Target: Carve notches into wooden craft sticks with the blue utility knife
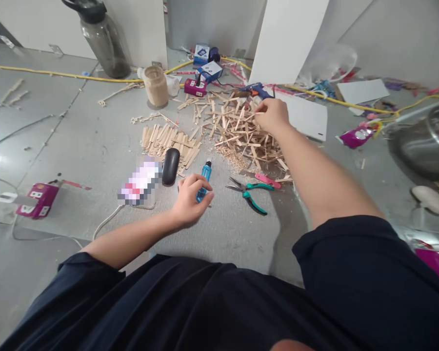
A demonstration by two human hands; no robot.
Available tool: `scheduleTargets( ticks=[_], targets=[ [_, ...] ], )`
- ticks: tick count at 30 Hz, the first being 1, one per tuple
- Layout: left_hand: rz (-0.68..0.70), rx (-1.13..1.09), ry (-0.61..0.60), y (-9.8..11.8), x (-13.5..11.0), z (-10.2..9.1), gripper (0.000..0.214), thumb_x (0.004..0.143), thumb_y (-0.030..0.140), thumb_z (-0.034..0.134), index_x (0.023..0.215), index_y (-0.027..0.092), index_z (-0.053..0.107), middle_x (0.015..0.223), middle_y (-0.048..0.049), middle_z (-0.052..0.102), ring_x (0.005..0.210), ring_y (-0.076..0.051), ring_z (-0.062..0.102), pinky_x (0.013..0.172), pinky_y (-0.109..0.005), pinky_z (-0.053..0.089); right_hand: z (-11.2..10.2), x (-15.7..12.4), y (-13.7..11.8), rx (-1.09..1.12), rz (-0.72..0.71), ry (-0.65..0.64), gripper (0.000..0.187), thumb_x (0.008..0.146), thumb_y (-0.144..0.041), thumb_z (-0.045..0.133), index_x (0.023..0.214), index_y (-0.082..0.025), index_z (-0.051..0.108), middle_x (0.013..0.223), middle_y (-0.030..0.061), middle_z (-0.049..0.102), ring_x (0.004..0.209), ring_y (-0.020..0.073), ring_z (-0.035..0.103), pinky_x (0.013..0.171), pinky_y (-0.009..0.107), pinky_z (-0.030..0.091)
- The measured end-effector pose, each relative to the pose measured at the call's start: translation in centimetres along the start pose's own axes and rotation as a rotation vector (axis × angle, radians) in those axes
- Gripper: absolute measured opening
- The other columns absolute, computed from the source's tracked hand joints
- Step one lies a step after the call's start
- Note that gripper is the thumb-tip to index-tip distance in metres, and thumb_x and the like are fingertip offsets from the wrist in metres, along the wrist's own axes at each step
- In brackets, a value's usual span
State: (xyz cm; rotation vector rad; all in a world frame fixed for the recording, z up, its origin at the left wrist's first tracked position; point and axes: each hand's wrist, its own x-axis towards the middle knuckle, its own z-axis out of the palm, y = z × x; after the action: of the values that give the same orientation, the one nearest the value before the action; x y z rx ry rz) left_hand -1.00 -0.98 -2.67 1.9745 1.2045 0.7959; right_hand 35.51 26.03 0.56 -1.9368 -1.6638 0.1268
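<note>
Here the left hand (pixel 189 199) is curled around a blue lighter-like tool (pixel 204 181), fingers wrapped over its lower half while its dark tip points toward twelve o'clock; the tool rests on or just above the grey surface (pixel 76 146). The right hand (pixel 272 116) reaches out to one o'clock, fingers pinched together over the loose heap of wooden sticks (pixel 237 129); it seems to nip one thin stick at the heap's top edge, though the pinch itself is too small to make out surely.

Just beside the left hand, at eleven o'clock from it, lies a black oval case (pixel 170 166), touching a blurred phone (pixel 141 182) with a white cable trailing toward seven o'clock. At three o'clock from the left hand lie teal-handled pliers (pixel 249 190), and just beyond them a pink-handled cutter (pixel 266 180) at the foot of the heap. A second, neater bundle of sticks (pixel 168 140) lies at nine o'clock from the heap.

Farther out at twelve o'clock stand a tan jar (pixel 155 86), a blue glue gun (pixel 256 90) and small blue boxes (pixel 208 70). A dark water bottle (pixel 104 41) stands at eleven o'clock, with a yellow cable (pixel 58 74) running across behind it. A white board (pixel 307 117) lies just past the right hand, and a magenta power strip (pixel 40 200) sits at nine o'clock.
</note>
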Motion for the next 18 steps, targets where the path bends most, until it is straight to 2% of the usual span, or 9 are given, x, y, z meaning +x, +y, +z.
scheduleTargets(
  ticks=[4, 7, 9, 12, 14, 18],
  targets=[
    [0.003, 0.014, -0.029, 0.2, -0.3, 0.2, 0.01, 0.112, 0.03, 0.07, 0.116, 0.026, 0.078, 0.133, -0.0108, 0.081, 0.136, -0.03, 0.076, 0.127, -0.057, 0.052, 0.0, -0.1, 0.2, -0.036, -0.023, -0.063, 0.01, 0.087, -0.016, 0.083, 0.085, -0.025, 0.08, 0.087, 0.0072, 0.079, 0.091, 0.0285, 0.071, 0.098, 0.054, 0.06],
    [0.002, 0.041, -0.049, 0.3, -0.4, 0.4, 0.011, 0.112, 0.028, 0.069, 0.118, 0.026, 0.078, 0.135, -0.0106, 0.081, 0.135, -0.03, 0.076, 0.126, -0.056, 0.054, -1.4, 0.1, -0.4, -0.069, -0.048, -0.081, 0.008, 0.092, -0.021, 0.087, 0.088, -0.023, 0.08, 0.095, 0.0105, 0.08, 0.104, 0.0315, 0.071, 0.108, 0.062, 0.057],
    [-0.002, 0.073, -0.058, 0.3, -0.3, 0.5, 0.012, 0.112, 0.028, 0.069, 0.12, 0.026, 0.078, 0.137, -0.0114, 0.08, 0.134, -0.03, 0.076, 0.124, -0.056, 0.055, -2.6, -0.2, -1.5, -0.079, -0.088, -0.062, 0.012, 0.099, -0.026, 0.088, 0.093, -0.024, 0.079, 0.107, 0.0135, 0.08, 0.121, 0.0368, 0.069, 0.117, 0.068, 0.053],
    [-0.004, 0.14, -0.072, 0.4, -0.1, 0.6, 0.016, 0.111, 0.029, 0.071, 0.124, 0.025, 0.079, 0.143, -0.014, 0.079, 0.139, -0.034, 0.073, 0.124, -0.058, 0.054, -3.4, -2.1, -4.1, -0.062, -0.205, -0.05, 0.011, 0.114, -0.028, 0.076, 0.105, -0.022, 0.077, 0.138, 0.0219, 0.078, 0.142, 0.0388, 0.06, 0.128, 0.065, 0.047],
    [-0.001, 0.19, -0.087, 0.5, 0.0, 0.6, 0.02, 0.111, 0.031, 0.072, 0.128, 0.024, 0.08, 0.148, -0.0156, 0.077, 0.142, -0.037, 0.07, 0.125, -0.061, 0.053, -2.7, -4.2, -6.5, -0.051, -0.318, -0.124, 0.013, 0.119, -0.028, 0.069, 0.112, -0.023, 0.078, 0.143, 0.0202, 0.078, 0.141, 0.0366, 0.061, 0.126, 0.06, 0.048],
    [0.001, 0.281, -0.127, 0.6, 0.0, 0.6, 0.031, 0.111, 0.033, 0.072, 0.138, 0.022, 0.08, 0.154, -0.0191, 0.074, 0.142, -0.042, 0.067, 0.123, -0.065, 0.054, 1.1, -9.1, -11.3, -0.071, -0.481, -0.378, 0.01, 0.111, -0.032, 0.078, 0.113, -0.024, 0.084, 0.12, 0.0128, 0.085, 0.116, 0.0356, 0.074, 0.106, 0.054, 0.057]
  ],
)
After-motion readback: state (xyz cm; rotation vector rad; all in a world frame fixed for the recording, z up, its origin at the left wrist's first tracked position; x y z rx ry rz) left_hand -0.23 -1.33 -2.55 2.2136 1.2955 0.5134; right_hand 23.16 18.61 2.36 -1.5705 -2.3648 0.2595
